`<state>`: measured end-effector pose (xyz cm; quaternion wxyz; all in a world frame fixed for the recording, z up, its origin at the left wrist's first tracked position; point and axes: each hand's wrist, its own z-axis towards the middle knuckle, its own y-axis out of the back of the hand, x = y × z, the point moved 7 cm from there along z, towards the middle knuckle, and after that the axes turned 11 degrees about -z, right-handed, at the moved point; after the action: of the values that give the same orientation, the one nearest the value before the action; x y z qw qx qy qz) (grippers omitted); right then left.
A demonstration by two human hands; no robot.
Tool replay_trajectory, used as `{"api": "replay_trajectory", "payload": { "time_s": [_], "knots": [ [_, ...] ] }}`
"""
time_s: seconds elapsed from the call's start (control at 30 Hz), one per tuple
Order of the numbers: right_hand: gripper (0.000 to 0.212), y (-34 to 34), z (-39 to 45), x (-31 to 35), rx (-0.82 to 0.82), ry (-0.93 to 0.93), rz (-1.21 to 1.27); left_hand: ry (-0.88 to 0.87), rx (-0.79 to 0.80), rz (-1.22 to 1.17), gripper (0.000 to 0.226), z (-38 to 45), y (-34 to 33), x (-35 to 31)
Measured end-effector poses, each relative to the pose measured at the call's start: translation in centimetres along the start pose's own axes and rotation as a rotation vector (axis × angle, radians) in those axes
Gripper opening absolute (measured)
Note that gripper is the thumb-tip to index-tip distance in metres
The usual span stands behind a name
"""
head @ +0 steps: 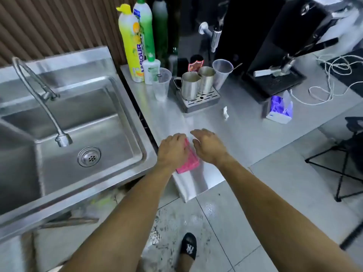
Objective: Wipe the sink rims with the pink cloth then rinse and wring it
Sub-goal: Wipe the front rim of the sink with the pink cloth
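A pink cloth [189,161] lies on the steel counter [245,132] near its front edge, just right of the steel sink [149,152]. My left hand [172,151] lies over the cloth's left side with fingers curled at its far edge. My right hand [209,146] hovers over the cloth's right side, fingers relaxed and spread, holding nothing. Most of the cloth is hidden under both hands. The sink's basin looks dry around the drain [89,156], and the curved tap [39,95] is not running.
Detergent bottles [133,46] stand at the counter's back left beside plastic cups [162,83]. Two steel jugs [196,83] sit on a drip tray. A black machine [275,55], a tissue box [280,109] and a white cord [332,75] are to the right. The floor below is wet tile.
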<state>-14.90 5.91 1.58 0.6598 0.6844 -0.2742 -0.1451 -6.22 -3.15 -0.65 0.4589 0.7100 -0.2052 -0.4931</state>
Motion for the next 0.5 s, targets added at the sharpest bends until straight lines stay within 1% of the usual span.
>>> {"api": "replay_trajectory", "payload": {
  "time_s": [0.03,0.13,0.2,0.3,0.37,0.5],
  "knots": [
    [0.042,-1.4,0.0,-0.4,0.011,0.023,-0.013,0.044,0.016,-0.011,0.045,-0.4,-1.4,0.3],
    [0.046,-4.4,-0.9,-1.5,0.07,0.016,-0.05,0.13,-0.086,-0.074,0.066,-1.9,-4.4,0.8],
    [0.053,-6.2,-1.4,-2.0,0.07,0.034,-0.062,0.192,-0.136,-0.124,0.07,-2.1,-5.3,0.7],
    [0.055,-8.2,-2.0,-3.1,0.066,0.022,-0.042,0.274,-0.177,-0.156,0.071,-1.1,-5.7,0.5],
    [0.057,-8.8,-2.4,-3.5,0.043,0.02,-0.009,0.266,-0.18,-0.104,0.073,-0.8,-6.2,0.3],
    [0.061,-9.0,-3.0,-3.6,-0.015,0.028,0.037,0.102,-0.163,-0.001,0.076,0.0,-6.5,0.4]
  ]
}}
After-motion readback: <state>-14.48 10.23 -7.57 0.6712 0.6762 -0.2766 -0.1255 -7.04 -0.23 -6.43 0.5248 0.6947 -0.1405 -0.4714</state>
